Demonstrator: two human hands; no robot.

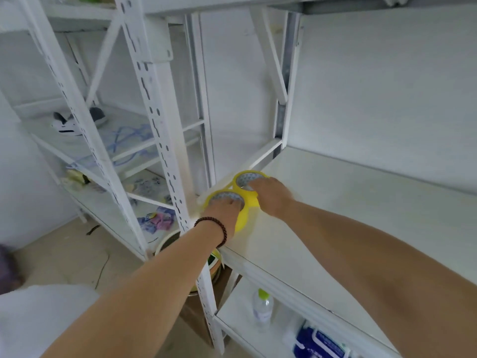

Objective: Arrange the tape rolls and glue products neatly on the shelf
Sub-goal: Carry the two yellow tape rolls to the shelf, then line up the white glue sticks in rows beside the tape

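Two stacks of yellow tape rolls stand side by side at the left end of the white shelf (335,202). My left hand (223,215) rests on top of the near tape stack (245,220), fingers in its hollow core. Over the far tape stack (249,177) lies my right hand (273,197), fingertips on its rim. The two stacks touch each other. No glue products are visible on this shelf board.
A white slotted upright (165,140) stands just left of the stacks. Below are a clear bottle (262,308) and a blue-white pack (320,344) on the lower shelf. A second rack at left holds shoes (74,122) and small packets. A round tin (167,241) sits on the floor.
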